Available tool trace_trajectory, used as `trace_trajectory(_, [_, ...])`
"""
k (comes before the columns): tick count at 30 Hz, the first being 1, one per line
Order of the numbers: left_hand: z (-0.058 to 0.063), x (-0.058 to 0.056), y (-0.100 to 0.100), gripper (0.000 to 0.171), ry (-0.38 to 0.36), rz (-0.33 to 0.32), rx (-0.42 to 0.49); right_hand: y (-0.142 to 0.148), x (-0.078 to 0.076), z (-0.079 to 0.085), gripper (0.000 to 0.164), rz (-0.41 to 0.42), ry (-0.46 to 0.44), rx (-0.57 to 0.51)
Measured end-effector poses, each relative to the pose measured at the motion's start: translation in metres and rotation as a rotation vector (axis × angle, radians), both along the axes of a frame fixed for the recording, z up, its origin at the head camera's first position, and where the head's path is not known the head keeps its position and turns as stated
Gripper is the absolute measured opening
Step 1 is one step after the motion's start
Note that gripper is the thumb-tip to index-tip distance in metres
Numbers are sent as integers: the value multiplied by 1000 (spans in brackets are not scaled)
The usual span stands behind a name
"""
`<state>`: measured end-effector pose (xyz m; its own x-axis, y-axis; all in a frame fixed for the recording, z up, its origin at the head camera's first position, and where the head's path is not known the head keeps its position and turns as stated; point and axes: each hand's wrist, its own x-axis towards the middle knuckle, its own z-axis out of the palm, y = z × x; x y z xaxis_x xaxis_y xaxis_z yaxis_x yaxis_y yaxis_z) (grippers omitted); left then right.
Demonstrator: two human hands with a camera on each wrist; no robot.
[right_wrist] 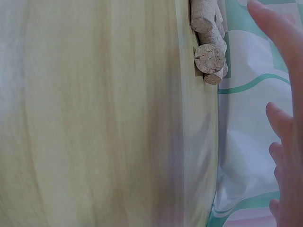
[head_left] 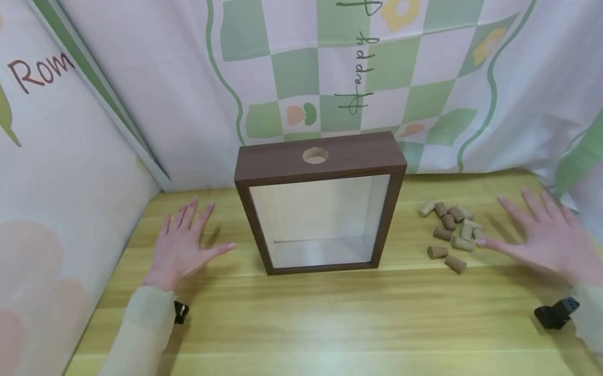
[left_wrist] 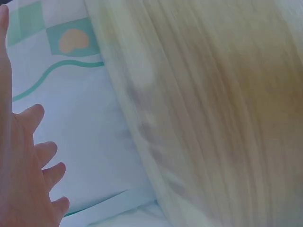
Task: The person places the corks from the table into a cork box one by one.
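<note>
A dark brown wooden box frame [head_left: 319, 160] with a clear front and a round hole in its top stands upright mid-table. To its left my left hand [head_left: 183, 243] is held over the table, fingers spread, holding nothing; the left wrist view shows the same hand [left_wrist: 23, 165] at its edge. On the far side, a loose pile of corks [head_left: 449, 227], light and darker brown, lies on the table. My right hand [head_left: 549, 235] hovers just right of them with spread fingers and nothing in it. In the right wrist view several corks [right_wrist: 209, 59] appear beyond the thumb.
The wooden table [head_left: 317, 333] has a light, streaked grain. Behind it hangs a white curtain [head_left: 177, 103] with green checks and flowers, and printed cloth [head_left: 6, 213] closes off the left side. Black wrist devices [head_left: 557, 313] sit at both cuffs.
</note>
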<state>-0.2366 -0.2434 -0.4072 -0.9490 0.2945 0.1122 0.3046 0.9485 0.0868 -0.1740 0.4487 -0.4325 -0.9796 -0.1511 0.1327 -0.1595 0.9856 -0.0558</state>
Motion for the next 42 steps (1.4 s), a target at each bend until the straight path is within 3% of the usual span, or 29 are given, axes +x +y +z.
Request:
trace_trajectory(5, [5,0,2,107,37,-17,41,0,-1,1,106,-2,4,-10])
trace_trajectory(9, [19,1,6,107,124,-66,159,0,-1,6,109,10,38,-59])
trace_trajectory(12, [36,4,12,105,186,-96,326,-2,0,13,111,16,56,-144])
trace_trajectory(15, [55,10,23,99,251,-137,598,-5,3,20,109,-8,23,-264])
trace_trajectory(19, [76,16,39,91,410,-287,928,-9,7,25,102,-61,-42,-382])
trace_trajectory(22, [92,21,54,92,530,-406,1013,-12,10,24,93,-56,-65,-427])
trace_trajectory(26, [115,30,77,93,624,-527,1023,-15,14,20,83,-45,-95,-495])
trace_trajectory(29, [130,36,96,86,647,-627,1016,-17,15,13,74,-45,-102,-520])
trace_trajectory(32, [138,35,110,80,630,-714,987,-17,16,5,68,-42,-95,-521])
trace_trajectory(37, [134,25,122,79,626,-800,826,-20,18,-2,63,-60,-108,-518])
trace_trajectory(42, [125,20,125,78,660,-780,684,-21,19,-3,59,-64,-75,-502])
